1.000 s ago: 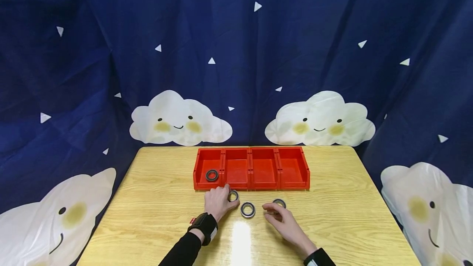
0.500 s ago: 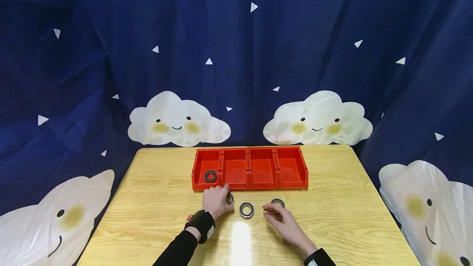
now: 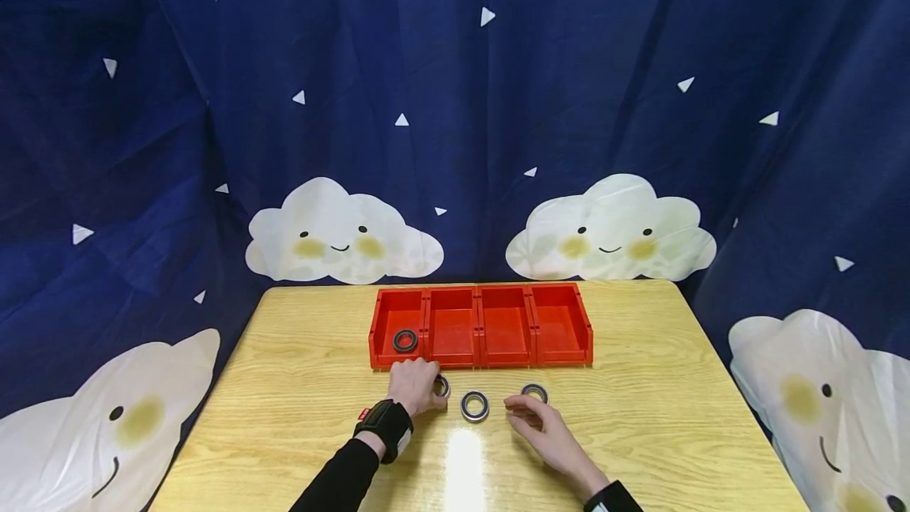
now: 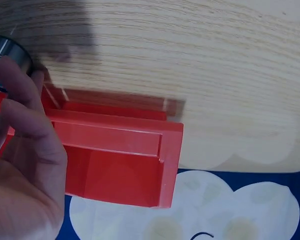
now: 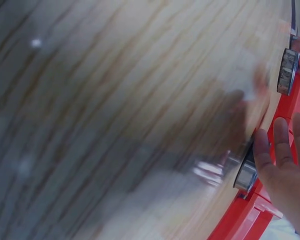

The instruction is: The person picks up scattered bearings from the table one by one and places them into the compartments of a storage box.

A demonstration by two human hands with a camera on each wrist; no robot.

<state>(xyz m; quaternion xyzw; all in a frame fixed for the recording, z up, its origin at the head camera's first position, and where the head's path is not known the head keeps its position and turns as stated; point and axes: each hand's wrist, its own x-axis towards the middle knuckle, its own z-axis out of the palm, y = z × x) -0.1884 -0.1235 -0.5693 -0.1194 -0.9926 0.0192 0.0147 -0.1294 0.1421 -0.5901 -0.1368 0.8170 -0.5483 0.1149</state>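
My left hand pinches a ball bearing between thumb and fingers, just in front of the red bin row. In the left wrist view the fingers of that hand partly cover the bearing's steel rim. A second bearing lies flat on the table between both hands. Beside a third bearing, my right hand hovers with loosely bent fingers, hiding part of it. The right wrist view has these fingers against or very near that bearing's edge; contact is unclear.
The red bins form several compartments in a row; another bearing lies in the leftmost one. They stand near the back of the wooden table. A dark blue curtain with white clouds hangs behind and at both sides.
My left hand has shifted slightly left and toward me, and the bearing in it has moved along. My right hand has stayed nearly still.
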